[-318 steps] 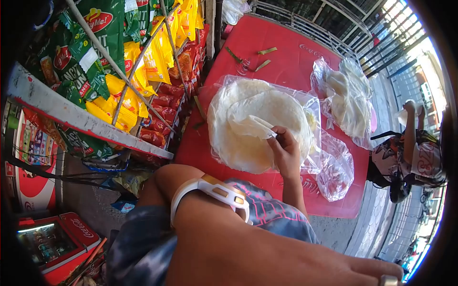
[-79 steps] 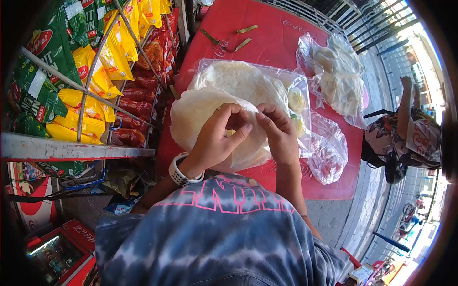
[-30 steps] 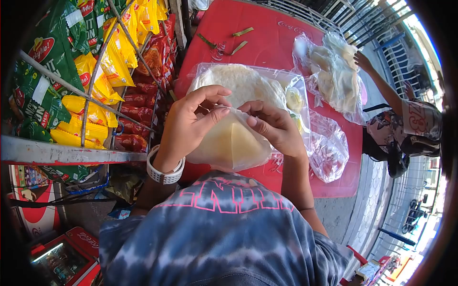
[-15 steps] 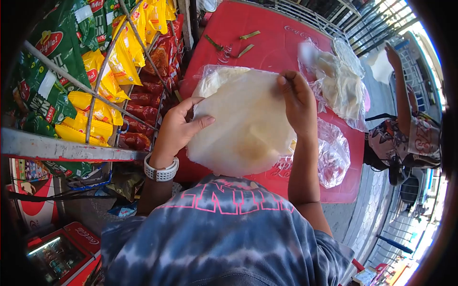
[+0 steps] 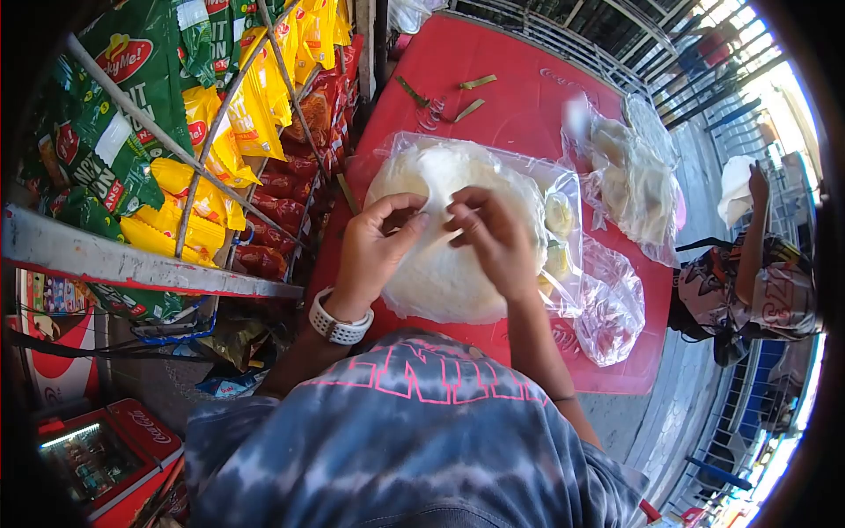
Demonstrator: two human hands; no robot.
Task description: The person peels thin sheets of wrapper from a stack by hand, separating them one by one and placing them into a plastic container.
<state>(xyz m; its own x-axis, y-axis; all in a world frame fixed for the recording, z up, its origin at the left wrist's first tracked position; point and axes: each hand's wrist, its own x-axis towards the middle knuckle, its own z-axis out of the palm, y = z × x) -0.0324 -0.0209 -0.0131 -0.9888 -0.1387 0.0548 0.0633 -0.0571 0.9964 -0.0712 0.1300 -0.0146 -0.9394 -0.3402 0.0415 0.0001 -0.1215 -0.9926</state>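
Note:
A pale stack of thin round wrappers (image 5: 458,286) lies on clear plastic on the red table (image 5: 519,132). My left hand (image 5: 385,246) is over its near left part, thumb and fingertips pinched on the top wrapper, which rises in a ridge between my hands. Facing it, my right hand (image 5: 495,239) has curled fingers, slightly blurred; what they grip, if anything, is hidden. A clear plastic sleeve (image 5: 570,290) with small yellow-green pieces in it sticks out at the stack's right edge.
Crumpled clear plastic (image 5: 612,304) and a bag of more pale wrappers (image 5: 629,167) lie to the right. Several green strips (image 5: 478,82) rest at the back. Hanging snack packs (image 5: 202,132) behind metal bars flank the left. A person (image 5: 748,273) stands at far right.
The wrapper sheet that both hands held spread out is no longer raised between them. My hands have come closer together over the stack, the right one moving left and down.

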